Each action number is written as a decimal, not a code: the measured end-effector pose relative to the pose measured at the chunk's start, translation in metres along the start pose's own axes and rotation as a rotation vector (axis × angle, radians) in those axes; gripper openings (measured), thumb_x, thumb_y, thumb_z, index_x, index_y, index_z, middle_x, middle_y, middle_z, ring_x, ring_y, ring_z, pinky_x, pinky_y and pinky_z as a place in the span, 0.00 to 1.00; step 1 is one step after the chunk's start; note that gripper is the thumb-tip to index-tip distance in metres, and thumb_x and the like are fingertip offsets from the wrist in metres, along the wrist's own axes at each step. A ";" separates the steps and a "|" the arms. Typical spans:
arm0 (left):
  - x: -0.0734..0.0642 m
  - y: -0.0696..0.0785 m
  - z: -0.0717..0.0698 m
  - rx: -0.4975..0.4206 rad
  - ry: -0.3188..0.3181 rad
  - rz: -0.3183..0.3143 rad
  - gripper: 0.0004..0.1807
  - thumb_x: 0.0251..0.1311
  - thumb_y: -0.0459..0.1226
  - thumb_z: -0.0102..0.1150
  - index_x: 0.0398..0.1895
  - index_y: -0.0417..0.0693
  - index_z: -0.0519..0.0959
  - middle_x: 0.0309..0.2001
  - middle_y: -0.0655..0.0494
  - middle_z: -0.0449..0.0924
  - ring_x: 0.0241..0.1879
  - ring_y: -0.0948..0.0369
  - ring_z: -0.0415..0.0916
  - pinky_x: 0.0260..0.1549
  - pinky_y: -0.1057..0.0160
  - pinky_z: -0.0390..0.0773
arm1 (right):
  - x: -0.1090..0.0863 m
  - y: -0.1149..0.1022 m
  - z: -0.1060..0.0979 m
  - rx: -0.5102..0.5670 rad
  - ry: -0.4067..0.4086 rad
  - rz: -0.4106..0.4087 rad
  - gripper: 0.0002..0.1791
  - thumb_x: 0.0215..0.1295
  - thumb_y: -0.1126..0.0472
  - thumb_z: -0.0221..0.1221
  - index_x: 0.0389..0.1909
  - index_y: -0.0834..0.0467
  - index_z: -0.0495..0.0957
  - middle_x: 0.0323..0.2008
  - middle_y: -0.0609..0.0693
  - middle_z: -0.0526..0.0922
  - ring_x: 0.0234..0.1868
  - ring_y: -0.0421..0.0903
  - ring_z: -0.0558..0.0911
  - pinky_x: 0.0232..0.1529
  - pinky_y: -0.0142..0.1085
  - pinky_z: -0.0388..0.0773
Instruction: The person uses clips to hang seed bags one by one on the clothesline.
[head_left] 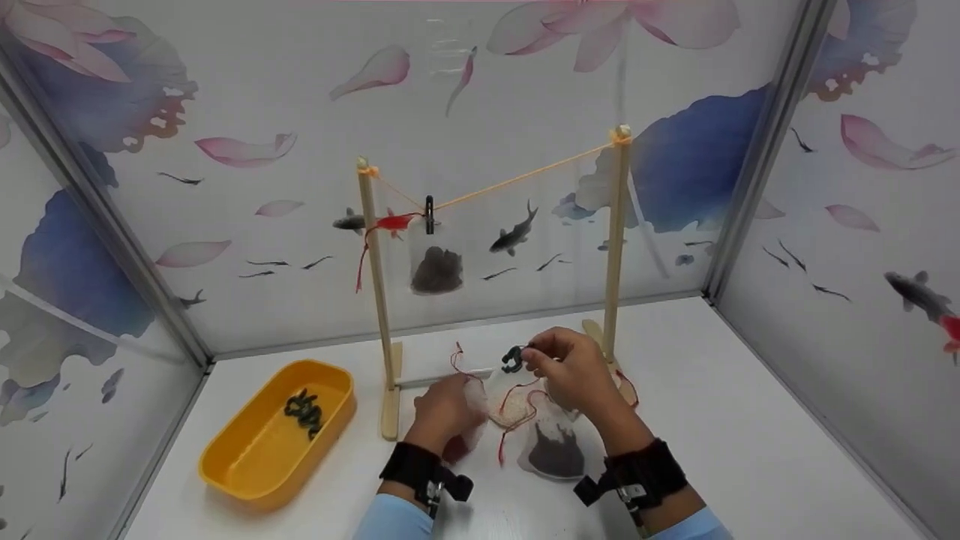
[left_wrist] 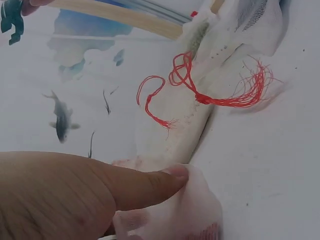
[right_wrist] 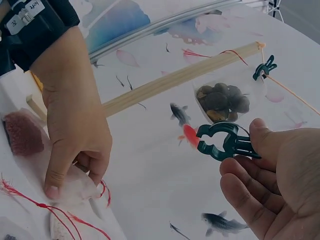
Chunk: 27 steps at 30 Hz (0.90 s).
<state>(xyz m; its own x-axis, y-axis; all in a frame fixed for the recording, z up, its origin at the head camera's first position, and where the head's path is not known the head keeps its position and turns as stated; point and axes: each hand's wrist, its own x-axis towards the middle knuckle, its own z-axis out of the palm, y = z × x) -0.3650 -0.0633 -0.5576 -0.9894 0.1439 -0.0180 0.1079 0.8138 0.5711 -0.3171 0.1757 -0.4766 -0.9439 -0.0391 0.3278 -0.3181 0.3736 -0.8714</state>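
Pinching a dark green plastic clip by its handles, thumb against fingers: right hand, low in front of the right post of the wooden frame; the clip's rounded jaws point away from the palm. Left hand in front of the frame, nearer its left post, thumb and fingers closed on the gathered end of a translucent pouch with reddish contents. Two more pouches on the table, both in front of the frame: one of pale grains between the two hands, one of dark grains farther out from the frame, toward the wearer. Red drawstrings trail across the pale one. Orange cord strung between the frame's post tops, sagging close to the left post; there a second clip fastens a pouch of dark stones, which hangs between the posts. Left of the frame, a yellow tray with several green clips clustered inside, toward the tray's frame side.
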 end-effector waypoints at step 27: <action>-0.028 0.054 -0.208 -0.224 0.789 0.187 0.18 0.84 0.44 0.65 0.54 0.36 0.92 0.41 0.42 0.82 0.41 0.47 0.82 0.45 0.52 0.87 | 0.056 -0.090 -0.016 -0.062 0.113 -0.383 0.10 0.75 0.57 0.75 0.49 0.59 0.91 0.44 0.51 0.95 0.42 0.44 0.91 0.44 0.28 0.85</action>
<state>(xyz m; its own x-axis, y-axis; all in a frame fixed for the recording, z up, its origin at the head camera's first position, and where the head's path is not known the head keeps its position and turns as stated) -0.3518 -0.1404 -0.3551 -0.7437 -0.2386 0.6245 0.3371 0.6728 0.6585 -0.3404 0.1552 -0.3741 -0.7411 -0.0859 0.6658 -0.6360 0.4074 -0.6554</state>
